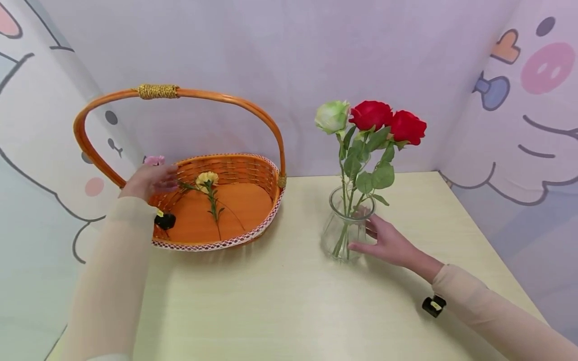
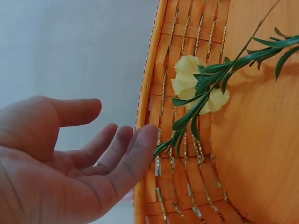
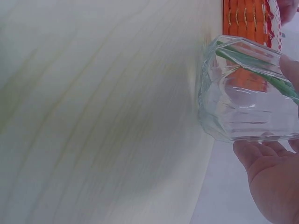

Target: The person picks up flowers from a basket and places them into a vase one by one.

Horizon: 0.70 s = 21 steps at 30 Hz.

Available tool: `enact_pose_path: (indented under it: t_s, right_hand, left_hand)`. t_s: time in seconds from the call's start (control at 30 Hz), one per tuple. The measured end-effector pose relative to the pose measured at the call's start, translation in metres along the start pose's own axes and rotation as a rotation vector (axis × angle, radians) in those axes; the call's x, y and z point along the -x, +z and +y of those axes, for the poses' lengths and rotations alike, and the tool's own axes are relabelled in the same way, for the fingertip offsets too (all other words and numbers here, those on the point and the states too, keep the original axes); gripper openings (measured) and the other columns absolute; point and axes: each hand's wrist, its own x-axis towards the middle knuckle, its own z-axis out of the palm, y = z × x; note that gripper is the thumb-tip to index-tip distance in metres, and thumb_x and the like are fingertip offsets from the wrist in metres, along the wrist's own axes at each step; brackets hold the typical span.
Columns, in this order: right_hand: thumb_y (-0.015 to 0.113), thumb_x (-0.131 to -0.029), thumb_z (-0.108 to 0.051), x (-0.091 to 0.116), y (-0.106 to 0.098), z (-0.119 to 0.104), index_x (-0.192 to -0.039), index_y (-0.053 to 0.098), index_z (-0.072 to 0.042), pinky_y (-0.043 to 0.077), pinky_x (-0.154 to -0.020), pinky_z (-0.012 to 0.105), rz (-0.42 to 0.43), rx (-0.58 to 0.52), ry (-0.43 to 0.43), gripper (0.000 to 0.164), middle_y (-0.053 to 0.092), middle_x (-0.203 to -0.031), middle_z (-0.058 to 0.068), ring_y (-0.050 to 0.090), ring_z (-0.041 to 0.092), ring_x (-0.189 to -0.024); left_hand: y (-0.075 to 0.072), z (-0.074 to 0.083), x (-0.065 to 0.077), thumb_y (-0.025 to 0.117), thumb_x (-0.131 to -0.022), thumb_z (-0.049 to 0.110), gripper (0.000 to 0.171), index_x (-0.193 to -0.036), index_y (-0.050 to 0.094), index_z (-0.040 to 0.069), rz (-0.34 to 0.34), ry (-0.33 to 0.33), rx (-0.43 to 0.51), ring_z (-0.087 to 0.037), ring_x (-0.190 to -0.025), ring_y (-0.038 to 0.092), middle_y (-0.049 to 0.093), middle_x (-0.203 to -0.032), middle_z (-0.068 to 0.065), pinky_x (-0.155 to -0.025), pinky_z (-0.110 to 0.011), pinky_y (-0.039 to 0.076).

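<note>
My left hand is over the left rim of the orange woven basket, thumb and fingers apart. In the left wrist view its fingertips lie beside a leafy green stem tip, with nothing between thumb and fingers. A yellow carnation lies in the basket. Behind the left hand shows a pink flower, mostly hidden. My right hand holds the clear glass vase from its right side, thumb in front and fingers behind. Two red roses and a pale green-white rose stand in the vase.
The basket's tall arched handle, wrapped with gold cord at the top, rises above it. Both stand on a pale wooden table. A light curtain hangs behind, with cartoon-printed panels at either side.
</note>
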Motion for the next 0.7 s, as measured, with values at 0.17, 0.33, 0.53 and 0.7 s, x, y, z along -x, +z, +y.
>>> enact_pose_path:
  t_s: [0.17, 0.33, 0.53, 0.7]
  right_hand:
    - [0.085, -0.085, -0.026, -0.001, 0.001, 0.001, -0.154, 0.035, -0.015, 0.044, -0.105, 0.052, 0.003, -0.001, -0.004, 0.085, 0.046, -0.15, 0.018, 0.046, 0.044, -0.137]
    - [0.085, -0.086, -0.026, -0.001, 0.001, 0.002, -0.154, 0.034, -0.015, 0.043, -0.105, 0.052, -0.001, -0.016, -0.003, 0.086, 0.043, -0.153, 0.018, 0.043, 0.045, -0.138]
    - [0.085, -0.085, -0.026, -0.002, 0.001, 0.0, -0.152, 0.036, -0.016, 0.043, -0.106, 0.05, -0.001, -0.023, 0.003, 0.084, 0.043, -0.152, 0.017, 0.044, 0.042, -0.139]
    - [0.085, -0.086, -0.027, 0.0, 0.0, 0.001, -0.151, 0.037, -0.016, 0.043, -0.107, 0.05, 0.001, -0.02, 0.01, 0.081, 0.044, -0.152, 0.016, 0.045, 0.041, -0.138]
  left_hand:
    - [0.008, -0.011, -0.004, 0.047, -0.108, 0.038, 0.072, -0.162, 0.014, 0.003, 0.028, -0.079, 0.015, -0.038, -0.136, 0.043, 0.018, -0.162, -0.025, -0.104, -0.036, 0.05]
    - [0.014, -0.021, -0.008, 0.045, -0.107, 0.043, 0.08, -0.163, 0.001, 0.006, 0.019, -0.142, 0.021, -0.041, -0.149, 0.025, 0.002, -0.167, -0.021, -0.118, -0.045, 0.032]
    - [0.02, -0.027, -0.016, 0.047, -0.107, 0.04, 0.082, -0.163, -0.007, 0.013, -0.059, -0.195, 0.15, -0.038, -0.151, 0.02, 0.002, -0.166, -0.024, -0.115, -0.039, 0.033]
    - [0.026, -0.031, -0.026, 0.049, -0.107, 0.04, 0.081, -0.164, -0.004, 0.018, -0.09, -0.216, 0.259, -0.036, -0.15, 0.025, 0.002, -0.167, -0.019, -0.113, -0.038, 0.036]
